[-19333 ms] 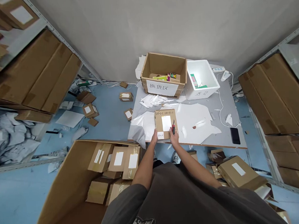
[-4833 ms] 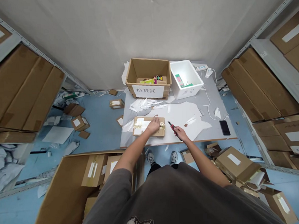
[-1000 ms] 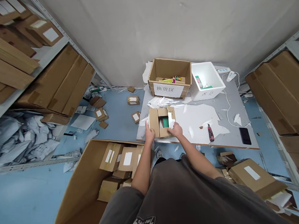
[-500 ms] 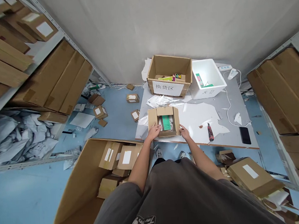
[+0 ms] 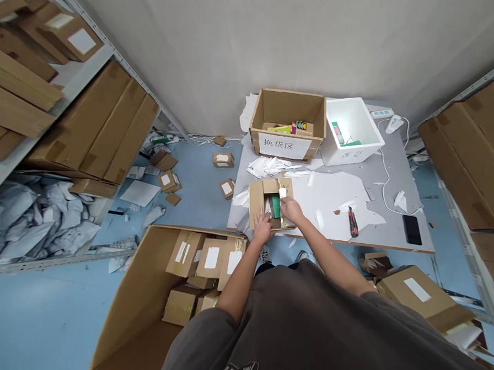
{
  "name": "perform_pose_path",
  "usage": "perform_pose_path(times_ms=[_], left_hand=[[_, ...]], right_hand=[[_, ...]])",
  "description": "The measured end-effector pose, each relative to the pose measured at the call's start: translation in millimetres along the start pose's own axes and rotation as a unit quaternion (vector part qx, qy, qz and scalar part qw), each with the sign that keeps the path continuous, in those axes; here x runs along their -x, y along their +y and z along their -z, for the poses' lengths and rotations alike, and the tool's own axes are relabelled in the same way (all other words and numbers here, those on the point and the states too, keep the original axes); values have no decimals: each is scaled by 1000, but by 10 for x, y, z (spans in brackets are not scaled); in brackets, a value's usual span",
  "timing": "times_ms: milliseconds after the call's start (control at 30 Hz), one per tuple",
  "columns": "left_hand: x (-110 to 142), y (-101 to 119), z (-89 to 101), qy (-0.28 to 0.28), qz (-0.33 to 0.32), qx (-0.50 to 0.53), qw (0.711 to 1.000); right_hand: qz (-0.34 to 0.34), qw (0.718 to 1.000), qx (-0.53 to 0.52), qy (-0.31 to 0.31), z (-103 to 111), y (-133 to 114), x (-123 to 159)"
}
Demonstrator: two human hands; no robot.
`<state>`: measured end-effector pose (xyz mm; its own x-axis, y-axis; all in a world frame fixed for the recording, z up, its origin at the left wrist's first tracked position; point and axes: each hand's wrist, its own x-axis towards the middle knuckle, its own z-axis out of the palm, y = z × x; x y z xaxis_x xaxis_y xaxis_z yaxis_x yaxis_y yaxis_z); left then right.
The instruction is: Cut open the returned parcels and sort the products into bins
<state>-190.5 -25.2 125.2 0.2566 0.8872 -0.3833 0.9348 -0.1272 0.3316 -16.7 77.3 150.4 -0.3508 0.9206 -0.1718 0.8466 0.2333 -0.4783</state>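
Note:
A small cardboard box stands near the table's front edge with a gap in its top. Through the gap a green packet shows among pale filling, partly covered. My left hand lies on the box's left flap near the front corner, fingers spread. On the right side, my right hand has its fingers curled at the inner edge of the right flap, which is folded over the opening and bears tape and a white label. A red and black box cutter lies to the right.
Behind stand an open carton with handwriting and a white foam bin. A phone and paper scraps lie on the table. A large carton of boxes is at my left; shelves flank both sides.
The right flap has swung inward over the opening, covering part of the green packet. My right hand has moved left and up onto it; my left hand has shifted onto the left flap.

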Motion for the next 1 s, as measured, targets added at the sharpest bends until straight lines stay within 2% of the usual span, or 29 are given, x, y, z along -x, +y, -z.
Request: perform_pose_path(times_ms=[33,67,133,200,300,400,533,633,733,800,900,1000], left_hand=[[1,5,-6,4,1,-6,1000],[3,10,-14,9,0,-10,1000],[5,17,-37,20,-1,-15,1000],[0,19,-68,28,-4,-12,1000],[-19,11,-114,39,-2,-8,999],[-44,0,-141,42,-4,-4,999],[-57,3,-147,40,-7,7,999],[-49,16,-126,37,0,16,999],[-43,24,-72,25,2,5,1000],[-42,20,-21,14,2,-3,1000],[-25,14,50,9,2,12,1000],[10,80,77,28,14,48,998]], right_hand=[[-7,998,29,-58,20,-134,-83],[-17,994,56,-91,41,-253,-165],[-27,990,96,-103,89,-433,-301],[-2,991,100,-89,135,-542,-373],[50,985,75,-146,154,-636,-352],[18,971,93,-221,109,-704,-252],[-44,967,154,-196,106,-728,-127],[-82,967,182,-161,227,-578,-30],[-117,973,176,-98,362,-249,90],[-138,976,155,-72,376,9,173],[-149,984,73,-63,235,323,275],[-149,987,-12,-51,11,473,317]])
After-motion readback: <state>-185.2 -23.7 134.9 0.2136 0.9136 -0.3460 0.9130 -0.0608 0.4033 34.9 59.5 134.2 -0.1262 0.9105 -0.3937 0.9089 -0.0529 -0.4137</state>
